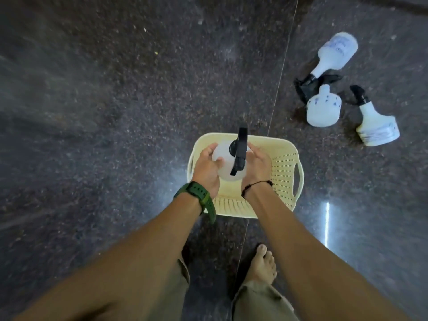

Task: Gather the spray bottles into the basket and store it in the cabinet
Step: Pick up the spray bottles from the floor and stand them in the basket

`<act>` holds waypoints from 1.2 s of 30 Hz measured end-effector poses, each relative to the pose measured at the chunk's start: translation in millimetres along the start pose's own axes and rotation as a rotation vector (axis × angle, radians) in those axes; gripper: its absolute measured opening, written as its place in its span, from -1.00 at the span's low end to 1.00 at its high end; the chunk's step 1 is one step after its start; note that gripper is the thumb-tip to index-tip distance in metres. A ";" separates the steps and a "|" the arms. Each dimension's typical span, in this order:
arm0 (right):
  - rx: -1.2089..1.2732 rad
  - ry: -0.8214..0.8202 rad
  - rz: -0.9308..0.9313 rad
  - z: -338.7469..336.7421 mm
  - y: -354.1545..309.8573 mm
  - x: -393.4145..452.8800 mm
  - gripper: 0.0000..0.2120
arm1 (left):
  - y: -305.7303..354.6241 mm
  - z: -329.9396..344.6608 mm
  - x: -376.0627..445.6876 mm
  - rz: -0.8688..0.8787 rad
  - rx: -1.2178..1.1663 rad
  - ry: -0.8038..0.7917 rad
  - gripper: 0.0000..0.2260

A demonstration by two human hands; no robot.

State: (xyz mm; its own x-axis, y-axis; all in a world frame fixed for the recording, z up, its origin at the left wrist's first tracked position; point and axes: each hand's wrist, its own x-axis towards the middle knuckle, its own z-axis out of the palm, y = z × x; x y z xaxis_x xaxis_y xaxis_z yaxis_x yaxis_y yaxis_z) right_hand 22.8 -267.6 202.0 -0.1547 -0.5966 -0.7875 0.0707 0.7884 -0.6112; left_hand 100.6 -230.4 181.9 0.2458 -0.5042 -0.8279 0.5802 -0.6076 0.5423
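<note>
While both hands hold one bottle over the basket, three more bottles lie on the floor to the right.

Floor (pixel 115 112): dark speckled stone, polished, with a thin seam running from the top edge down past the basket; a bright streak of light reflects right of the basket.

Watch (pixel 196 193): green strap, on the left wrist.

Left hand (pixel 207 166): fingers curled round the left side of the held bottle, thumb on its shoulder.

Held bottle (pixel 225 162): white, upright, black trigger head (pixel 239 150) pointing away and toward the viewer; it sits above the basket's left half. Whether its base touches the basket's bottom, I cannot tell.

Right hand (pixel 257 166): cupped against the right side of the held bottle, fingers bent round it.

Bracelet (pixel 257 185): thin, dark, beaded, on the right wrist.

Basket (pixel 284 167): cream plastic, perforated walls, a handle slot in its right rim; it stands on the floor across the seam.

Foot (pixel 264 265): bare, below the basket, beside the seam.

Far bottle (pixel 333 54): white, lying on its side, black head toward the basket.

Middle bottle (pixel 323 107): white, no trigger head visible, neck touching the far bottle's head.

Near bottle (pixel 375 126): white, labelled, on its side just right of the middle bottle, black head pointing up the frame.
</note>
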 end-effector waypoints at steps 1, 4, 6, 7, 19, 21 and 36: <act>0.006 -0.016 0.020 -4.0 14.1 13.3 -0.73 | -8.9 0.9 7.7 -0.005 0.022 0.015 -0.57; -0.004 -0.050 0.045 -9.3 44.7 52.0 -0.71 | -28.6 1.5 25.7 -0.018 0.043 0.045 -0.57; -0.022 -0.075 0.047 -3.7 52.3 66.0 -0.60 | -38.3 -2.8 44.4 -0.046 0.021 0.069 -0.58; -0.030 -0.087 0.053 -0.6 55.3 71.2 -0.57 | -42.8 -5.9 54.9 -0.063 0.018 0.086 -0.59; 0.271 -0.078 0.032 13.8 82.3 103.2 -0.52 | -58.1 -15.1 97.9 0.044 -0.116 0.199 -0.52; 0.299 -0.084 0.039 15.6 82.6 105.6 -0.51 | -58.1 -16.2 99.9 0.055 -0.149 0.212 -0.55; -0.105 -0.033 0.109 -29.5 4.1 48.0 -0.68 | 22.3 5.7 -0.8 -0.073 -0.059 0.253 -0.60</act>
State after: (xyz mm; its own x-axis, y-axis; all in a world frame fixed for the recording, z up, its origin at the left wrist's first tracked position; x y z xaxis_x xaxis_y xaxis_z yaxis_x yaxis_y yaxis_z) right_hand -13.4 -288.6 164.0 -0.1192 -0.5098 -0.8520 -0.0184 0.8591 -0.5115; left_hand 108.8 -247.0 195.5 0.3832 -0.2865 -0.8781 0.6462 -0.5962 0.4765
